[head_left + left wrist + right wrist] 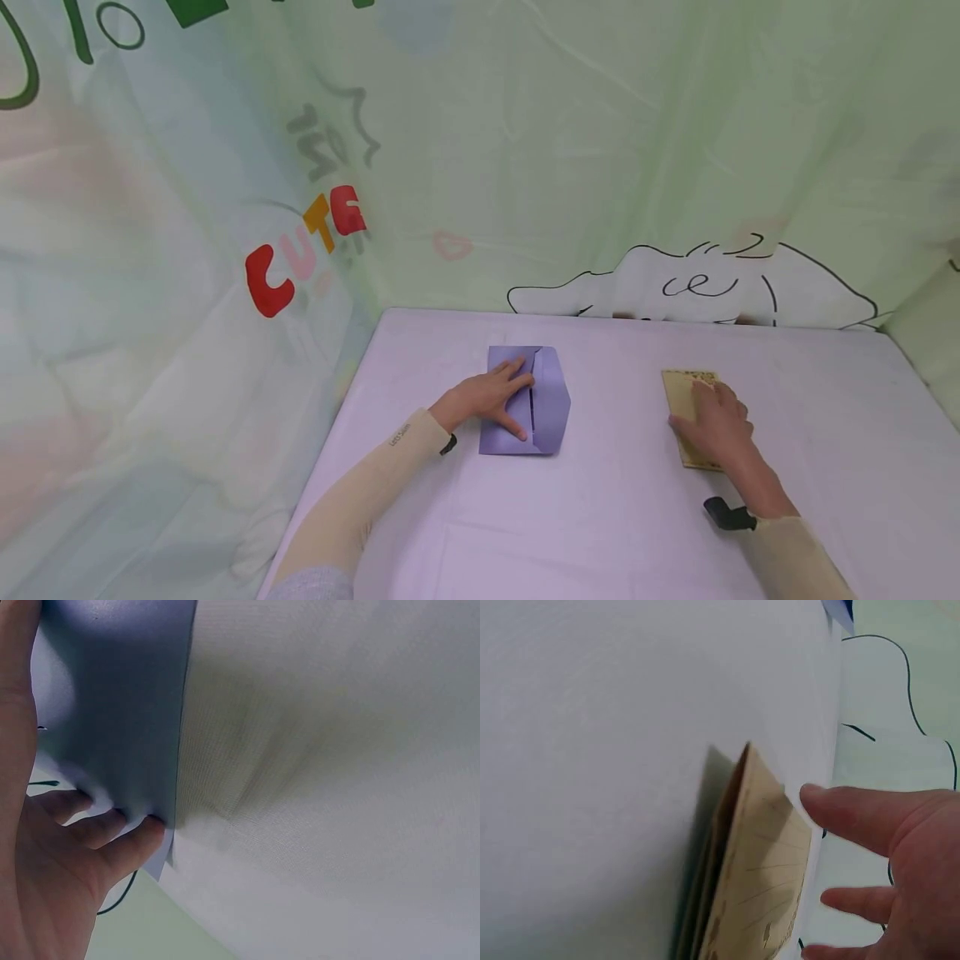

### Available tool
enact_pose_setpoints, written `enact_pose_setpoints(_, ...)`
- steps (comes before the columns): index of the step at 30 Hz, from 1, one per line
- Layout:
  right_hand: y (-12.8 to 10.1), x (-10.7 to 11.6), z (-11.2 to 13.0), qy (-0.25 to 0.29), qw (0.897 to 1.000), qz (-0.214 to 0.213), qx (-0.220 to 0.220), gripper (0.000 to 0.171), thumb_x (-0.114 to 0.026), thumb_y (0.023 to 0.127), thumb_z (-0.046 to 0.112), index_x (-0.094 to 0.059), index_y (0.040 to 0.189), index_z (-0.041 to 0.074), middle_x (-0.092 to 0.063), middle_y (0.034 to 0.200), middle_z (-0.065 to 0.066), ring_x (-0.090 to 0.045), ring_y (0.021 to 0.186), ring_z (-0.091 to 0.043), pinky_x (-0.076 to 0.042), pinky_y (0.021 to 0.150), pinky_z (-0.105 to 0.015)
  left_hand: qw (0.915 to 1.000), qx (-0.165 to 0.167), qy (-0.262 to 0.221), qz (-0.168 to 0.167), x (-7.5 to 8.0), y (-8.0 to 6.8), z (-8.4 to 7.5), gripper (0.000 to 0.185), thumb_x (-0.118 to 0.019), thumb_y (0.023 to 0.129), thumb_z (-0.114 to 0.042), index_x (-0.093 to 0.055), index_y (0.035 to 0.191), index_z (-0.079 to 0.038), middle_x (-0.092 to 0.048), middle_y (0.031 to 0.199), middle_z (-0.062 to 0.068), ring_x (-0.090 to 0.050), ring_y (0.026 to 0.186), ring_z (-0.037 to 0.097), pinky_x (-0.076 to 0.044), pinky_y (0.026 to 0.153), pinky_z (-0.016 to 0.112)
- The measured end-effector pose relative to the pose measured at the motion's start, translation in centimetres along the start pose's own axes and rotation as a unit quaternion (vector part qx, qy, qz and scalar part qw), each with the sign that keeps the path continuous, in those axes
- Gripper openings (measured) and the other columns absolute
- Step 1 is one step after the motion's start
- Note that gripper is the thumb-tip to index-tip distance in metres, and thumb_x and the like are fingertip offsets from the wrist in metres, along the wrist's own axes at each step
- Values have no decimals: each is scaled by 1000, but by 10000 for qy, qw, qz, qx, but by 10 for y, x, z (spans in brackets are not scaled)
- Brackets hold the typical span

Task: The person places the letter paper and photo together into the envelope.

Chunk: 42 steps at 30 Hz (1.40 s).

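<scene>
On the pale lilac tabletop [600,517] two paper things lie well apart, one under each hand. The left hand [491,398] rests flat with its fingers stretched out on a folded lavender-purple paper envelope [546,417], pressing it down; the envelope's flap is open toward the right, and its long axis runs away from the person toward the green printed backdrop cloth [562,150]. In the left wrist view the fingertips [139,836] sit at the envelope's [112,712] edge, touching rather than pinching. The right hand [718,425] lies with relaxed, straight fingers on top of a small tan, lined paper card [686,398], also lengthwise away from the person; the right wrist view shows the card [761,870] slightly lifted along one edge, the fingers [855,814] spread above it and gripping nothing. The card lies to the right of the envelope, so the right hand is the nearer one to it, and the envelope's open side faces that way.
</scene>
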State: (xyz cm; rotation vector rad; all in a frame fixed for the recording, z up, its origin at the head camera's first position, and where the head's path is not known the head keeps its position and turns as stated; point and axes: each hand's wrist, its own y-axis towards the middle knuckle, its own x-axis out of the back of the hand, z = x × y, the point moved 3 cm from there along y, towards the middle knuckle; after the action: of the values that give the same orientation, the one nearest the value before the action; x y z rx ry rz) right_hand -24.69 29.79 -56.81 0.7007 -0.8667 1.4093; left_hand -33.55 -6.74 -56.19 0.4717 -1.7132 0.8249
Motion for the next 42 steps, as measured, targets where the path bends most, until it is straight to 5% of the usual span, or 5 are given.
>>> enact_pose_setpoints(8,-6,0,-5,-15,9991,100,-406,90,-68,92,26,-14,149,-18,1,147,-55,-13,126,-79,-20,94,-85,10000,7,-2,-16,0,0,0,95,-71,70,-78,-34,144,-32,-11,170,12,-22,154,35,-45,109,49)
enact_pose_setpoints(22,6,14,-22,56,9991,364,-198,90,-63,96,45,-20,149,-14,-15,138,-56,-20,123,-73,-30,90,-79,10000,-1,13,-53,-1,2,0,96,-72,70,-79,-34,145,-31,-11,170,13,-23,154,36,-46,108,49)
enact_pose_setpoints(26,7,17,-30,543,9971,533,-75,64,-37,106,21,-13,150,-18,-11,142,-54,-16,131,-70,-25,103,-76,10000,-2,29,-40,-3,2,0,97,-71,70,-79,-33,145,-32,-10,170,13,-23,154,35,-46,108,48)
enact_pose_setpoints(31,9,21,-37,828,9953,422,259,65,-28,84,-11,-19,148,-21,-18,147,-50,-16,137,-66,-19,109,-74,10000,6,18,-68,-3,2,1,97,-72,69,-79,-34,145,-32,-11,170,13,-23,154,36,-46,108,49)
enact_pose_setpoints(42,4,17,-37,1277,9914,263,-128,72,-30,81,-11,-19,153,-11,-14,153,-46,-11,141,-64,-15,110,-75,10000,-9,18,-97,-4,3,2,97,-72,68,-80,-35,144,-32,-12,169,13,-24,154,35,-47,107,49)
